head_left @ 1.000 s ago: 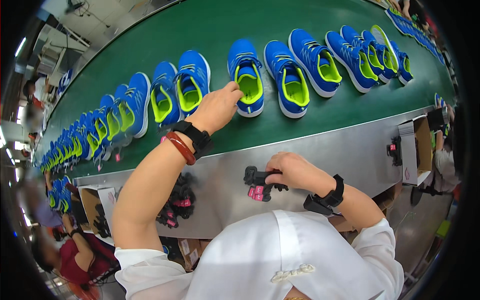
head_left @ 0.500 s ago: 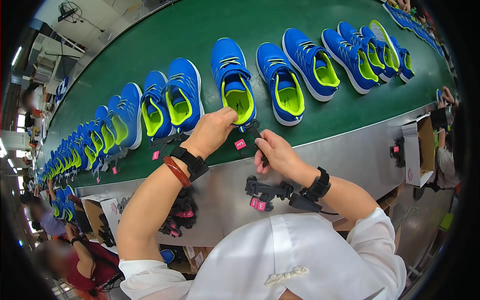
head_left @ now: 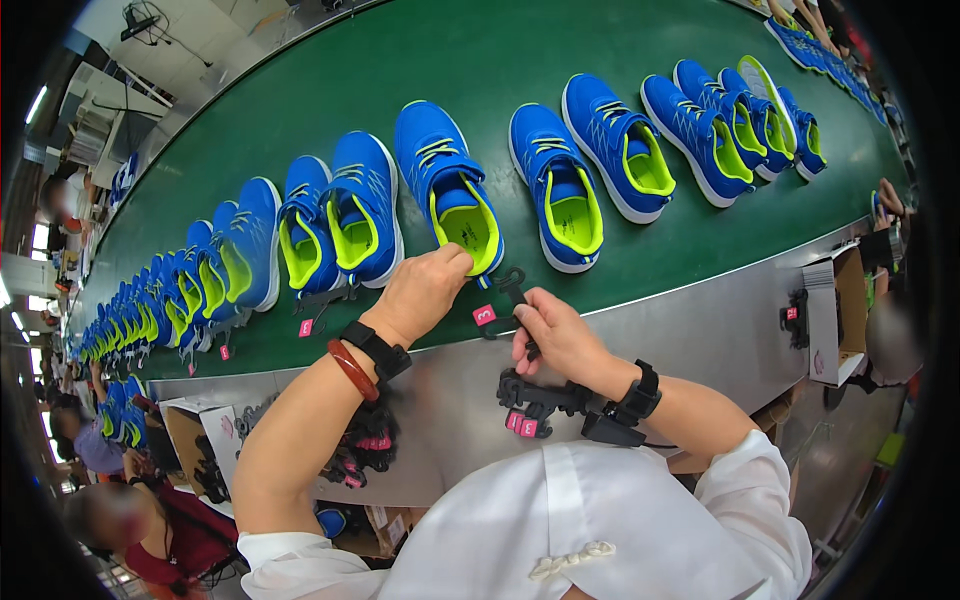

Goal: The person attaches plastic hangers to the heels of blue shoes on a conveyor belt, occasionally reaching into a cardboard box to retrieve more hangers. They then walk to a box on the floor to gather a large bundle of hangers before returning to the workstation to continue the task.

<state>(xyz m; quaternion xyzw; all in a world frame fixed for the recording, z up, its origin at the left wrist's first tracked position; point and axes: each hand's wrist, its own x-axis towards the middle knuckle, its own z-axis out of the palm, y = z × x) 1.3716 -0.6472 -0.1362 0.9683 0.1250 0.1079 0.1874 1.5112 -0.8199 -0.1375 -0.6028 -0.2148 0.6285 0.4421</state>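
My left hand pinches the heel collar of a blue sneaker with lime-green lining. The shoe lies sole down on the green belt, its toe pointing away from me. In my right hand is a black plastic shoe hanger, its looped end up beside the sneaker's heel. A pink tag sits on the hanger's left side. Whether the hanger touches the heel tab, I cannot tell. Another blue sneaker stands just to the right, apart from the held one.
A long row of sneakers runs left, several with hangers at their heels. More sneakers stand right. Loose black hangers lie on the metal ledge. Cardboard boxes flank it. A person in dark red sits at lower left.
The held sneaker has shifted left and turned slightly, closer to its left neighbour. The hanger's looped end stands a little farther from the heel. The whole view has tipped slightly.
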